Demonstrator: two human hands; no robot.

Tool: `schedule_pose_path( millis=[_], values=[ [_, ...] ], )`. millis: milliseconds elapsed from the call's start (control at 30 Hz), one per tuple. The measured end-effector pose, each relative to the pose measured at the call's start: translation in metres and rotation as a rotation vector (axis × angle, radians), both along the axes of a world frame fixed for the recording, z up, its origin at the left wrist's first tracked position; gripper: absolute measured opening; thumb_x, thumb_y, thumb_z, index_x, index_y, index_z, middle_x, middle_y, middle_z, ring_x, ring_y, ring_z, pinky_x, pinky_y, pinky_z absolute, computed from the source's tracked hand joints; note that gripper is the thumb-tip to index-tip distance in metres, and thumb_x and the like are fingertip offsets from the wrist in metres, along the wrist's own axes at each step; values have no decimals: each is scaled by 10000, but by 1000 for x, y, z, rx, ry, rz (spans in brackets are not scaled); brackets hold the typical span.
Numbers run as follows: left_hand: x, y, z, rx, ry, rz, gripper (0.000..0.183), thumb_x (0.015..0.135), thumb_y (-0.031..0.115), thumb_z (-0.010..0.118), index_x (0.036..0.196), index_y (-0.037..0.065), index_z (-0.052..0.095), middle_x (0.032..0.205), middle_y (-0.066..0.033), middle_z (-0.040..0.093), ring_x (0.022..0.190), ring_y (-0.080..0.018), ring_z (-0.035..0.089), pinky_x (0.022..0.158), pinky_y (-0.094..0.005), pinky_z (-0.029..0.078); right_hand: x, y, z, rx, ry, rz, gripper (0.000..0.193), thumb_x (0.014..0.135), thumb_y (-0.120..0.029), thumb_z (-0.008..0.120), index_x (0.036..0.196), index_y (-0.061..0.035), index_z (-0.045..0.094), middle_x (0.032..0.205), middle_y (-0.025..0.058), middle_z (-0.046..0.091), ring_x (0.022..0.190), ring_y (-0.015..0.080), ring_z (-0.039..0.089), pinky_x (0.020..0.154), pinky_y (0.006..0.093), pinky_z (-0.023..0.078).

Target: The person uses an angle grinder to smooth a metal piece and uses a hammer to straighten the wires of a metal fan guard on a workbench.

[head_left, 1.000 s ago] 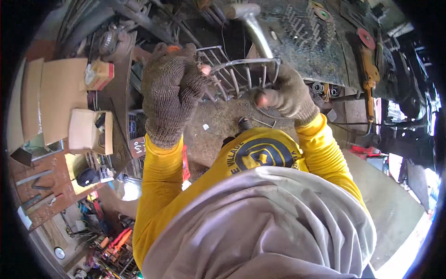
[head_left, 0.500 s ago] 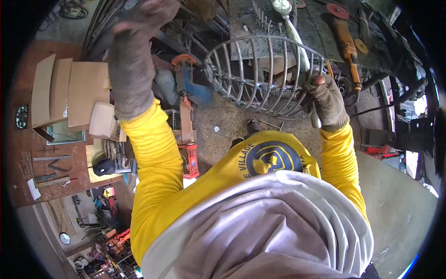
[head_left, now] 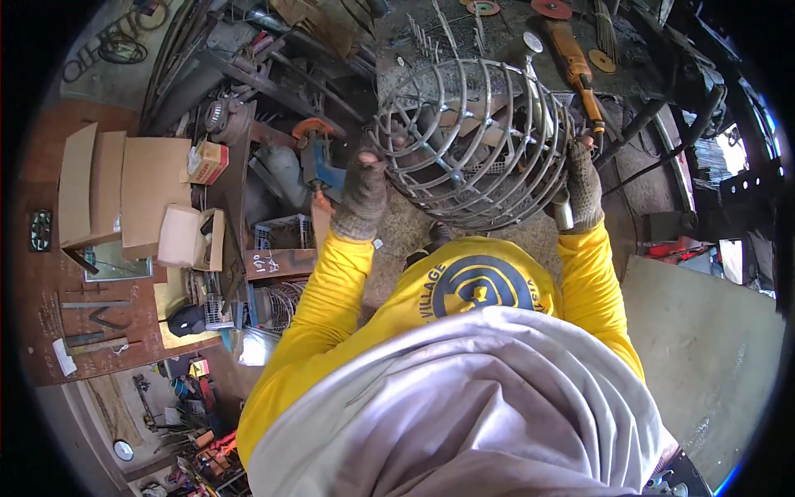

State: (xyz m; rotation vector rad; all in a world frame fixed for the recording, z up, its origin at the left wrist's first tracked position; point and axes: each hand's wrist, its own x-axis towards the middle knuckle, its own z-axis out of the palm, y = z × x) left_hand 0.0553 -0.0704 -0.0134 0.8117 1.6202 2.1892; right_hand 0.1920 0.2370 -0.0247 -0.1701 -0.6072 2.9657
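A round cage-like basket (head_left: 451,176) of bent metal rods is held up in front of me, tilted so its curved, crossing bars show. My left hand (head_left: 362,195), in a worn brown fingerless glove, is closed on the basket's left rim. At the opposite side, my right hand (head_left: 585,192), gloved alike, grips the right rim. Along that side runs a long silver metal tool (head_left: 537,91) with a round end, its lower end coming out beside my right palm; my right hand seems to hold it together with the basket.
Beyond the basket is a dark workbench (head_left: 517,41) with an orange angle grinder (head_left: 571,58) and abrasive discs (head_left: 601,60). A blue clamp-like tool (head_left: 319,166) stands left, near cardboard boxes (head_left: 157,186) on a brown table. At right lies a large grey sheet (head_left: 700,356).
My left hand has come down from the upper left and taken hold of the basket's left rim. The basket has tilted, showing more of its crossing bars.
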Motion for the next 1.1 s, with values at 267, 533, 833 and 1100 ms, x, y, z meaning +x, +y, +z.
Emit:
schedule_pose_path(
  millis=[267, 533, 833, 1100],
  values=[
    [6, 16, 0, 164, -64, 247, 307, 879, 325, 748, 897, 105, 534, 1035, -30, 637, 1003, -143, 602, 1020, -362, 459, 5, 12, -26, 282, -90, -50, 576, 1013, -494, 453, 1378, -51, 487, 1227, 114, 642, 1038, 213, 663, 904, 351, 550],
    [-9, 9, -10, 250, -181, 262, 496, 858, 474, 699, 1127, 69, 601, 948, -21, 654, 781, -199, 668, 677, -377, 602, -6, 8, -61, 897, -94, -291, 481, 1060, -412, 385, 1255, -21, 585, 1147, 142, 646, 1025, 242, 633, 902, 315, 493],
    [-2, 31, 16, 671, -634, -415, 632, 845, 673, 595, 1073, 86, 643, 1103, -119, 688, 938, -352, 693, 841, -566, 566, -9, 2, 32, 1093, 26, -126, 859, 896, -768, 399, 1134, 20, 645, 1016, 135, 664, 976, 218, 600, 889, 337, 458],
    [11, 51, -2, 609, -905, -138, 612, 954, 620, 405, 1389, 204, 515, 1471, -91, 475, 1344, -335, 453, 1123, -605, 300, 10, -28, 35, 925, 36, 75, 792, 680, -705, 766, 1095, -35, 685, 822, 21, 617, 772, 102, 576, 644, 248, 454]
  ],
)
